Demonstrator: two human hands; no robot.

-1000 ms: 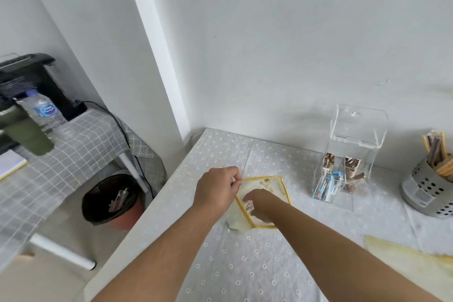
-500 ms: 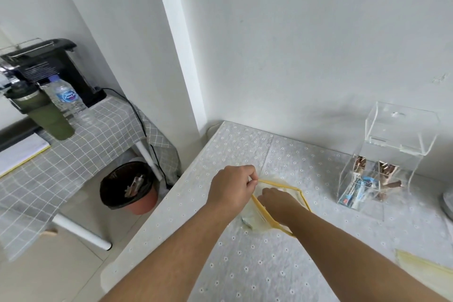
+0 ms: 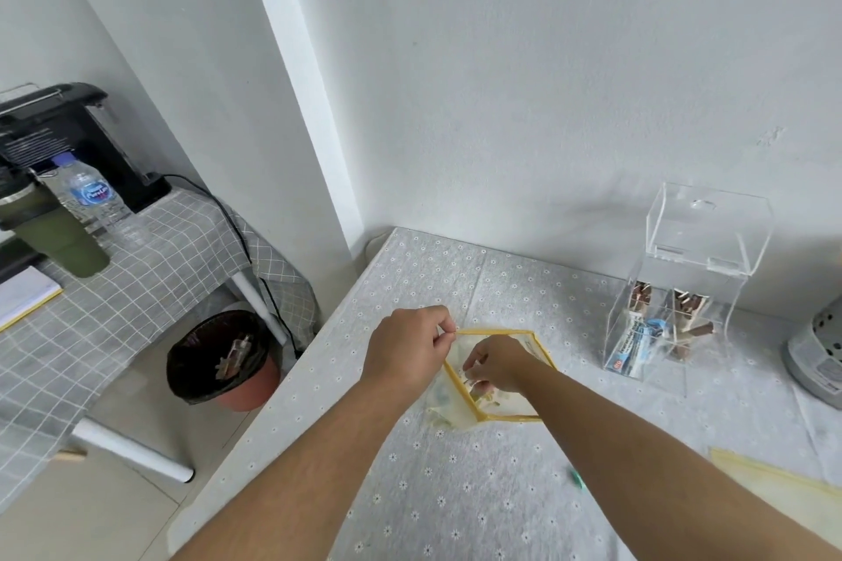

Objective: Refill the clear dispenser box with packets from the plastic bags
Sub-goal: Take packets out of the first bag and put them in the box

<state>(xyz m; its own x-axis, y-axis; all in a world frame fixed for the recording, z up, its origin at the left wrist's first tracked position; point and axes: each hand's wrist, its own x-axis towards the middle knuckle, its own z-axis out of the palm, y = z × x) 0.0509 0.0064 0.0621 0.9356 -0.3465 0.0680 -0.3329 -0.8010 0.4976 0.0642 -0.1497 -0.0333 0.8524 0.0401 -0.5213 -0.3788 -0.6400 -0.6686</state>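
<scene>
head view: refill at an early stage, dispenser mostly empty

i log the left hand (image 3: 412,348) pinching the yellow rim of the plastic bag (image 3: 501,378) open on the surface (image 3: 455,492). the right hand (image 3: 494,364) is inside it, fingers closing on packets. the clear dispenser box (image 3: 683,287) stands well apart to the right, lid up, few packets at its bottom. a second bag (image 3: 774,487) waits untouched.

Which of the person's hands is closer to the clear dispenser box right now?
Right. The right hand, inside the yellow-edged bag, is nearer the clear dispenser box; the left hand pinches the bag's far rim.
</scene>
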